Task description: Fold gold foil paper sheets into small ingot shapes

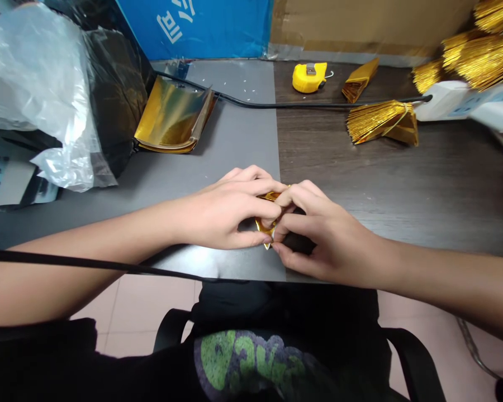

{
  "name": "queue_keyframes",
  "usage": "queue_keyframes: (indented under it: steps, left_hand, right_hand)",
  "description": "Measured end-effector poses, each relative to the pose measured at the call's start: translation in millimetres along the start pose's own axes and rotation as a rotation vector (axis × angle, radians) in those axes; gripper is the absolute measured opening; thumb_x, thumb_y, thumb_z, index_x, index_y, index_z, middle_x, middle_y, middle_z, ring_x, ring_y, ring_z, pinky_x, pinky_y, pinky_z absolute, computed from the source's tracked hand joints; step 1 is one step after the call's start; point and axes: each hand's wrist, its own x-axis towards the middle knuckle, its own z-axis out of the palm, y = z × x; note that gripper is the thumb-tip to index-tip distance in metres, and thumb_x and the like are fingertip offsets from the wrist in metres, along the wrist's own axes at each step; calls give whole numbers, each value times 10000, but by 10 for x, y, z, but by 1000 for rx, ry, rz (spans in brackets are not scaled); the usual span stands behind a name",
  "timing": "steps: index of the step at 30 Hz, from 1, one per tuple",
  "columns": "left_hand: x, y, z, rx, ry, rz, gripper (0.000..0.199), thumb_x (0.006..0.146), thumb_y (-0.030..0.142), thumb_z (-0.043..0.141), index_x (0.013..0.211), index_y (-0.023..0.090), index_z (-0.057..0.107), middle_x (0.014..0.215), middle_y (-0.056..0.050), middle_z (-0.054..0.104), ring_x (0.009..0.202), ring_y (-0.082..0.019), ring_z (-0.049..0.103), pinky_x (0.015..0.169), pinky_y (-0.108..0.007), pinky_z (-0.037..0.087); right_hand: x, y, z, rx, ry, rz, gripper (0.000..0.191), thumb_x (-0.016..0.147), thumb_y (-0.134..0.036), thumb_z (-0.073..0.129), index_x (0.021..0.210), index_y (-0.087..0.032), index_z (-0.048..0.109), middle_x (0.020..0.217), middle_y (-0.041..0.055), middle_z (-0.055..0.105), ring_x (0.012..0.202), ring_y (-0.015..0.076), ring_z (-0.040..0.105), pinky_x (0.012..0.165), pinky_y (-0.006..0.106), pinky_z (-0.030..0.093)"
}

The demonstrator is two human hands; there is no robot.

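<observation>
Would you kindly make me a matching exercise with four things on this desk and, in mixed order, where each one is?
Column one
1. Yellow tape measure
2. Small gold piece
3. Stack of gold sheets
4. Gold bundle with a band around it

Column two
A. Beside the black plastic bag
B. At the near end of the white power strip
C. Close in front of the brown cardboard box
D. Between the fingers of the left hand and the right hand

Right pairs: 1-C, 2-D, 3-A, 4-B
</observation>
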Motion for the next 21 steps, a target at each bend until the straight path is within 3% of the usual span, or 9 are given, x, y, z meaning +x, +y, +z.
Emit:
queue_keyframes:
  steps: [6, 21]
  left_hand:
    - [-2, 5, -3, 43, -21, -9, 171, 934, 382, 615, 861, 247, 689, 1122, -33, 640, 1240, -232, 453, 1032, -387, 365]
    - [-10, 28, -13, 64, -44, 3, 133, 926, 319, 599, 877, 251, 702, 1192, -38, 629, 1229, -237, 439, 1024, -388, 360]
  right_hand:
    - [16, 18, 6, 14, -5, -7, 107, 835, -112, 675, 826, -213, 641, 974, 70, 626, 991, 231, 530, 853, 403, 468]
    - [20, -11, 23, 21, -10, 62, 119, 816, -95, 680, 795, -207, 645, 983, 75, 618, 993, 235, 524, 820, 391, 473]
